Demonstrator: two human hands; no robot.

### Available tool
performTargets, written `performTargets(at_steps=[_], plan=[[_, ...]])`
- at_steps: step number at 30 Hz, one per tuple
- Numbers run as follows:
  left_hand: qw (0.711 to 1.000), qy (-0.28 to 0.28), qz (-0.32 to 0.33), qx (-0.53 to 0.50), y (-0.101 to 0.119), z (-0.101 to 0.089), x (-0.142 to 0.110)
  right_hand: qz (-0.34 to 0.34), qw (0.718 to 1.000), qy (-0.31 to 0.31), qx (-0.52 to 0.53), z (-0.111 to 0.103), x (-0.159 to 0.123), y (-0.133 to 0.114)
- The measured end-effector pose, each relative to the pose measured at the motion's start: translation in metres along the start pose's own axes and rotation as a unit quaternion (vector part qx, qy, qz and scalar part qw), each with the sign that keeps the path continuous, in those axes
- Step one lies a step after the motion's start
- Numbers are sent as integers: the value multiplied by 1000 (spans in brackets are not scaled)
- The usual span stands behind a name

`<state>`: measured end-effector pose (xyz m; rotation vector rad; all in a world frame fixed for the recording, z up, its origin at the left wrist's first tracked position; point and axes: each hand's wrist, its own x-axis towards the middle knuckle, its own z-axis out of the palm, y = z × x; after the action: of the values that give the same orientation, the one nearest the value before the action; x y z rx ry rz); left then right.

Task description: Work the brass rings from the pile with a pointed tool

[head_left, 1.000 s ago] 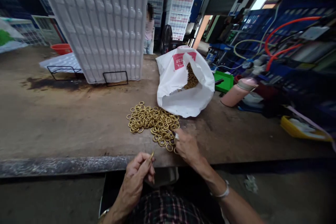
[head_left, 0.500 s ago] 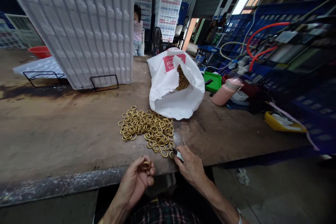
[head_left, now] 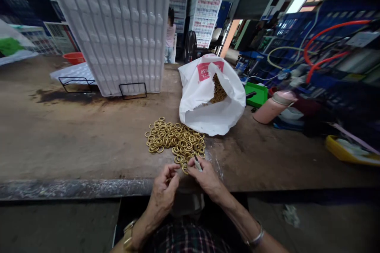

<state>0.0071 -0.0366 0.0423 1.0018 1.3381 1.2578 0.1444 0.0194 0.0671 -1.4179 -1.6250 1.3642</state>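
Note:
A heap of brass-coloured rings (head_left: 170,136) lies on the worn table in front of me. My right hand (head_left: 204,176), at the heap's near edge, grips a small pale tool with a dark tip (head_left: 197,163); its exact kind is unclear. Its fingertips touch a ring (head_left: 184,167). Just left of it is my left hand (head_left: 164,185), fingers curled and thumb bent towards them, close to the nearest rings. Whatever those fingers hold is hidden. Behind the heap, a torn white sack (head_left: 208,114) lies with its mouth gaping, more rings (head_left: 219,89) showing inside.
Ribbed translucent sheets (head_left: 118,31) stand in a black wire holder (head_left: 133,95) at the back left. To the right are a pink bottle (head_left: 271,108), a green tray (head_left: 257,94) and a yellow tray (head_left: 341,152). A person (head_left: 170,39) stands beyond the table.
My left hand has turned over and moved up towards the heap; the ring seen in it earlier no longer shows. My right hand has shifted slightly left, still gripping the tool. The view has swung left.

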Motion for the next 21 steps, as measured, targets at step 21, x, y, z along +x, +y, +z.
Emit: performTargets(at_steps=[21], plan=[[977,-11,139,164,1,-14,-7,29,993,-96,68,22,-6,8]])
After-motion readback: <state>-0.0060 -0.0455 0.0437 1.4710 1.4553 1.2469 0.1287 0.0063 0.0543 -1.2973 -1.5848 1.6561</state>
